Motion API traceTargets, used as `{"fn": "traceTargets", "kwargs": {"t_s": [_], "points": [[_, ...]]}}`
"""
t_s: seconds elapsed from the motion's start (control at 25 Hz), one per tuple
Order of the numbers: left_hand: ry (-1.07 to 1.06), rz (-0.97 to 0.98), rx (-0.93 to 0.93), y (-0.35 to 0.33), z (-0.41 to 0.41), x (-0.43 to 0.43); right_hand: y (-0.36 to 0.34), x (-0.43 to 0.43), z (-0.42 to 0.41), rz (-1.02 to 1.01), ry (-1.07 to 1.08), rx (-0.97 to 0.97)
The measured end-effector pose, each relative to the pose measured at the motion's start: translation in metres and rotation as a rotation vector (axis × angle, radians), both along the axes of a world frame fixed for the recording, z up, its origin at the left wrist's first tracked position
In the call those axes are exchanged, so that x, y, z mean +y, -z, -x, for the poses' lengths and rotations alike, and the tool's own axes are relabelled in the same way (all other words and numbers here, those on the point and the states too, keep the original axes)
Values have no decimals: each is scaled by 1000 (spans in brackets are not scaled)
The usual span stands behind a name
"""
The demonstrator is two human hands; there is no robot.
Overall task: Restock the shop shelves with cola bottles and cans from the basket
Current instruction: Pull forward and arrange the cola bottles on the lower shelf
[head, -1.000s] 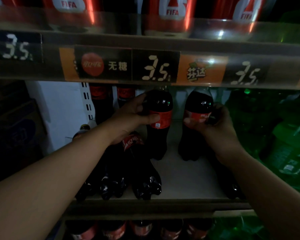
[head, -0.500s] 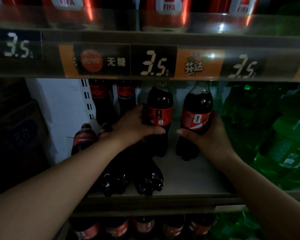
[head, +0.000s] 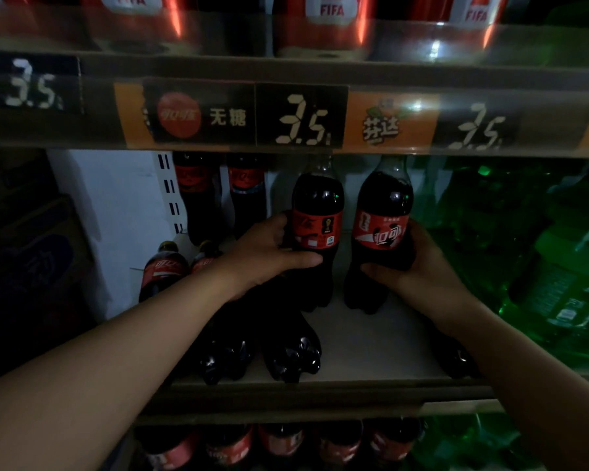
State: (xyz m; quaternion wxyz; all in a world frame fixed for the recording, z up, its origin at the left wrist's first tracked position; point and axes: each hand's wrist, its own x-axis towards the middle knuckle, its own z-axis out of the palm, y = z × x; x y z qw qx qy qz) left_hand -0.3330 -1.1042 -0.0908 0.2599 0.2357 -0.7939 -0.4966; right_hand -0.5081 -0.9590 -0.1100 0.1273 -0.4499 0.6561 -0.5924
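Grips dark red-black-labelled plastic cola bottle (head: 318, 198) in left hand (head: 262, 254), clasps red-labelled cola bottle (head: 385, 198) at 3 o'clock in right hand (head: 422, 270), upright on pale shelf (head: 371, 348).

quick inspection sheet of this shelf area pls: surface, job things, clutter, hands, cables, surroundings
surface: pale shelf board, a bare patch in front of the two held bottles; light is dim
job's things: left bottle and right bottle, both cola, upright side by side on the board; more cola bottles behind at left; red cans on the shelf above; basket not in view
clutter: dark bottles at the front edge, seemingly lying with bases outward
grippers: left hand grips the left bottle; right hand grips the right bottle
cables: nothing seen
surroundings: green bottles at right; price strip reading 3.5; cardboard box at left
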Motion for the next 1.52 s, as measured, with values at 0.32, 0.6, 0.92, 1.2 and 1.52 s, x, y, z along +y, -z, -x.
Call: {"fn": "traceTargets", "kwargs": {"t_s": [0.32, 0.6, 0.92, 1.2, 1.52], "points": [[-172, 138, 50, 9, 16, 3, 5, -4, -2, 35, 98, 17], [-56, 197, -88, 4, 12, -12, 2, -4, 5, -70, 47, 57], [-157, 236, -46, 4, 40, -49, 0, -59, 21, -126, 66, 123], [-214, 242, 7, 12, 74, -104, -6, -113, 40, -222, 173, 272], [-250, 282, -15, 12, 92, -122, -4, -136, 56, -207, 154, 269]]}}
